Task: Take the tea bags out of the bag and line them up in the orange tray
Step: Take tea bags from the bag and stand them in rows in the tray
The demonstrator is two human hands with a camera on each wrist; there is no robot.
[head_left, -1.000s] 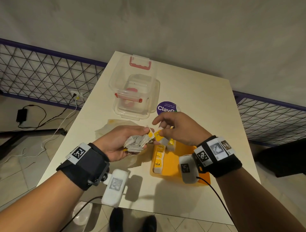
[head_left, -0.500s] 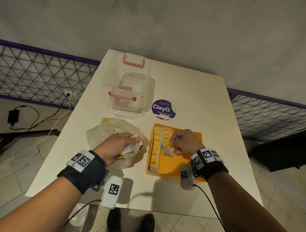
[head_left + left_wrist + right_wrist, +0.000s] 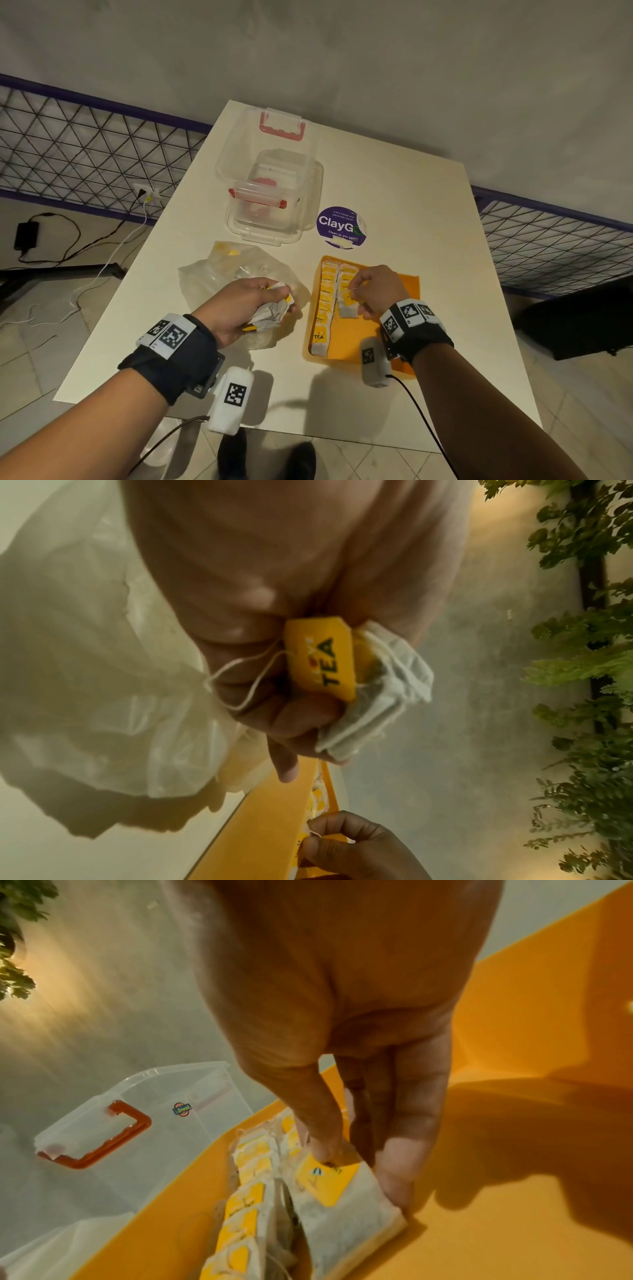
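My left hand (image 3: 282,303) grips a crumpled bunch of tea bags (image 3: 272,311) just above the clear plastic bag (image 3: 236,270); in the left wrist view a yellow "TEA" tag (image 3: 322,661) and white paper stick out of the fist (image 3: 301,718). To its right lies the orange tray (image 3: 400,284) with two rows of tea bags (image 3: 325,301) along its left side. My right hand (image 3: 354,295) pinches the nearest tea bag (image 3: 346,1213) of the second, shorter row, thumb on its yellow tag (image 3: 325,1180), fingers (image 3: 397,1185) along its right edge.
A clear lidded container (image 3: 270,205) with red latches stands behind the plastic bag. A round purple sticker (image 3: 339,226) lies behind the tray. The white table (image 3: 411,205) has metal mesh fencing (image 3: 85,147) on both sides. The tray's right half is bare.
My right hand took a tea bag from beside the left hand down into the tray's second row. The left hand sank toward the plastic bag with its bunch.
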